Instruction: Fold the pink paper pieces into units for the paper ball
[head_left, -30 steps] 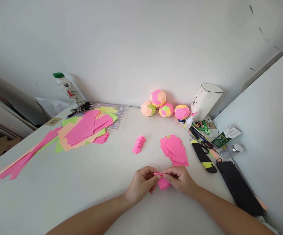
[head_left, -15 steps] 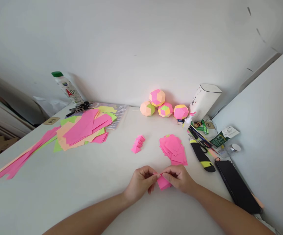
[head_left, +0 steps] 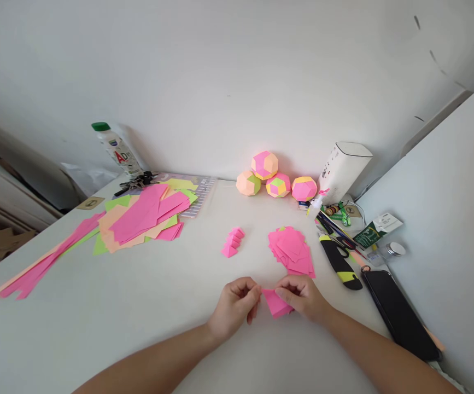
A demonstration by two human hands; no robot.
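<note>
A folded piece of pink paper (head_left: 276, 304) is held low over the table in front of me. My right hand (head_left: 302, 298) pinches its upper right part between thumb and fingers. At the paper's upper left corner, the thumb and forefinger of my left hand (head_left: 237, 306) are pressed together, with only the very tip of the corner between them. Beyond my hands lies a loose stack of pink paper pieces (head_left: 290, 246). Left of that stack stands a short row of small folded pink paper units (head_left: 232, 242).
Several paper polyhedron balls (head_left: 278, 185) rest by the wall. Coloured sheets (head_left: 138, 216) and strips (head_left: 52, 257) spread at left, near a bottle (head_left: 117, 150). On the right lie a black-and-yellow utility knife (head_left: 340, 262), a phone (head_left: 401, 314), a small jar (head_left: 387, 251) and a white container (head_left: 343, 171).
The pink paper and my right hand have shifted slightly right. My left fingertips have slid out to the paper's corner, so more of its upper edge shows between my hands.
</note>
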